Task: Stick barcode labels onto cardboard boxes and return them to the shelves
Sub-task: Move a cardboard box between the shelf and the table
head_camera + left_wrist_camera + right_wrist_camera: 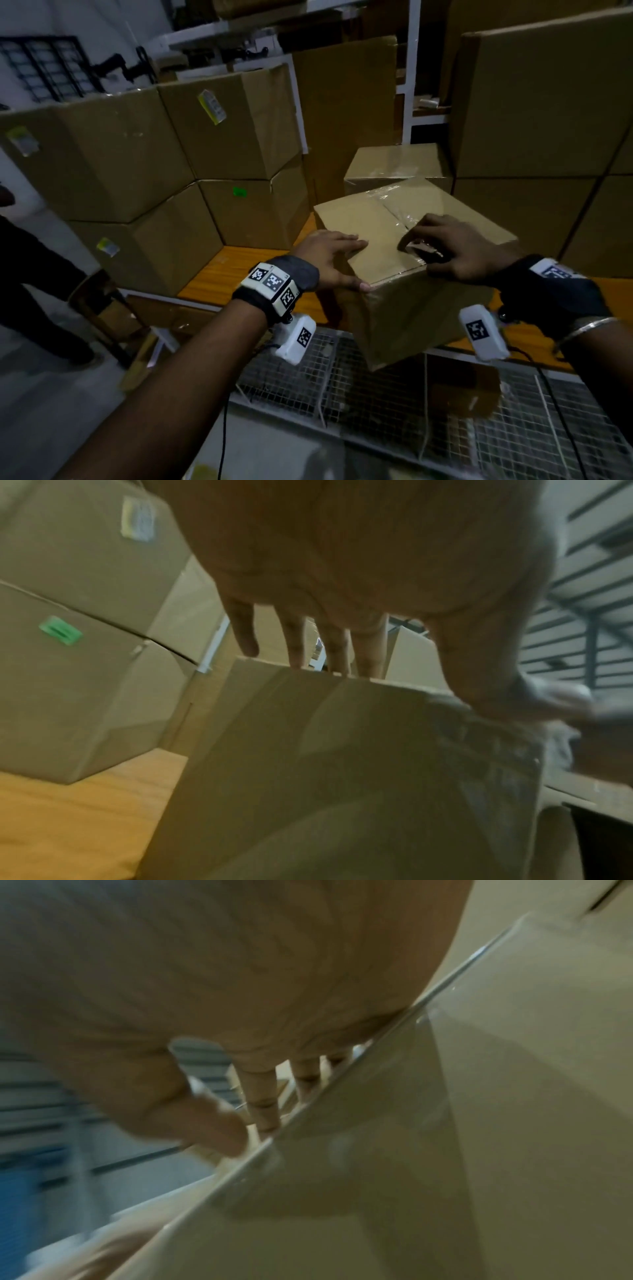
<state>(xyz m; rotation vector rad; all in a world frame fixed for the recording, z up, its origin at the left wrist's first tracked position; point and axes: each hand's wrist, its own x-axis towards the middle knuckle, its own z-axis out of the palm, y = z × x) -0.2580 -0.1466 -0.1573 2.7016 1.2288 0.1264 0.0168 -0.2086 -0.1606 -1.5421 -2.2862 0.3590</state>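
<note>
A taped cardboard box [370,219] sits tilted at the front edge of the wooden shelf board [233,270]. My left hand [334,255] lies flat on its top, fingers straight, with the thumb along the near top edge. My right hand [455,246] rests on the box top to the right, its fingers curled over a small light barcode label [419,247] by the tape seam. The left wrist view shows the straight fingers [298,642] reaching over the box [342,764]. In the blurred right wrist view, thumb and fingers [260,1102] meet at the box edge [514,1123].
Stacked cartons [137,154] with yellow and green stickers fill the shelf to the left. A smaller carton [394,161] stands behind the box and large ones [541,102] to the right. A wire mesh rack [376,377] lies below. A person [20,274] stands at far left.
</note>
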